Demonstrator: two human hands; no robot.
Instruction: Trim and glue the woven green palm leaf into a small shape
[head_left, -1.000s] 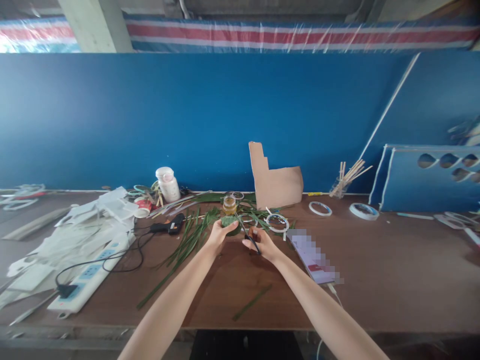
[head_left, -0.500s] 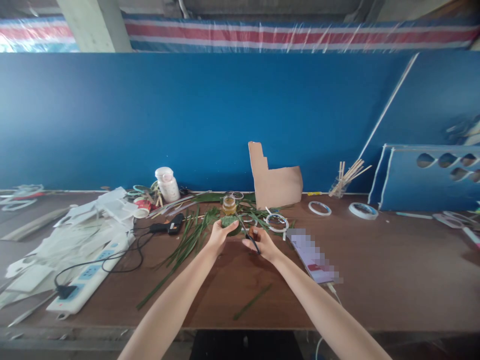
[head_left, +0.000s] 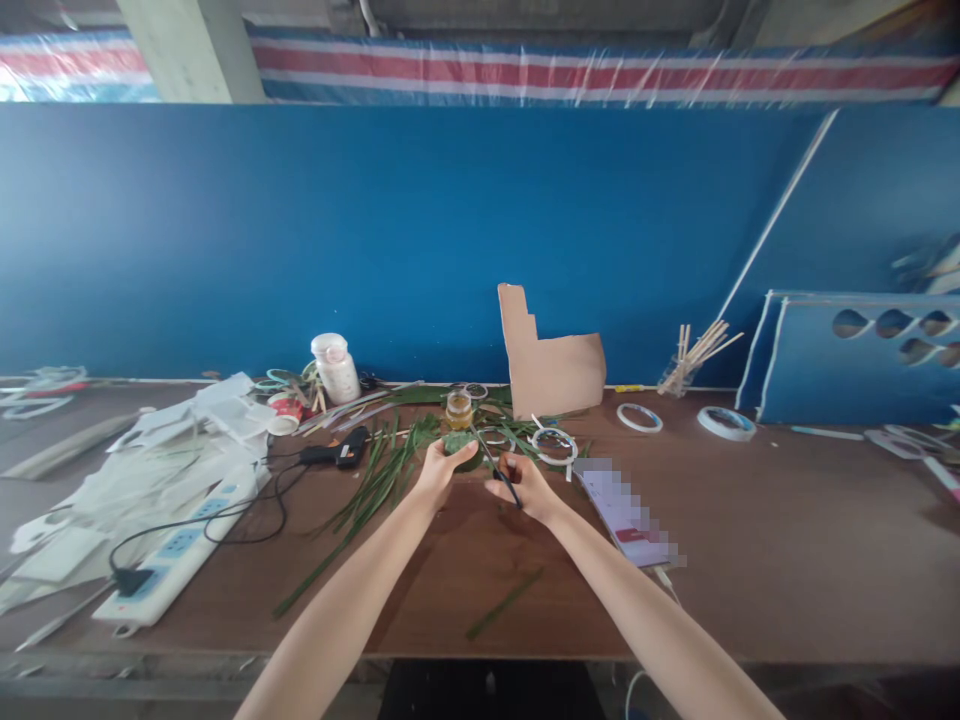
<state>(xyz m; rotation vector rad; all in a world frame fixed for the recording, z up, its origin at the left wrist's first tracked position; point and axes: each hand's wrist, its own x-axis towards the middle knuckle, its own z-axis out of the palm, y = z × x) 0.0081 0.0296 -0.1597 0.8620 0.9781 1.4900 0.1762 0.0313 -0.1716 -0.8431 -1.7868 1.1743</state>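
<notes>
My left hand (head_left: 436,474) is closed on a small rounded green piece (head_left: 459,445), its thumb lying across the top. It looks made of leaf; its underside is hidden. In my right hand (head_left: 529,487) are black-handled scissors (head_left: 508,484), with the thin blade pointing up and left toward the green piece. Whether the blade touches it I cannot tell. Just behind stands a small glass jar (head_left: 458,409) with something amber in it. Long green leaf strips (head_left: 375,480) spread to the left of my left hand. A white ring (head_left: 553,446) lies beyond my right hand.
Left are a glue gun (head_left: 341,450), a power strip (head_left: 180,545), white scraps (head_left: 150,480) and a white bottle (head_left: 335,368). A cardboard cutout (head_left: 556,370) leans on the blue panel (head_left: 390,230). A phone (head_left: 622,512), tape rolls (head_left: 726,423) and sticks (head_left: 697,355) lie right.
Almost nothing differs. Both hands keep the same grip and place, with the scissors still beside the green piece.
</notes>
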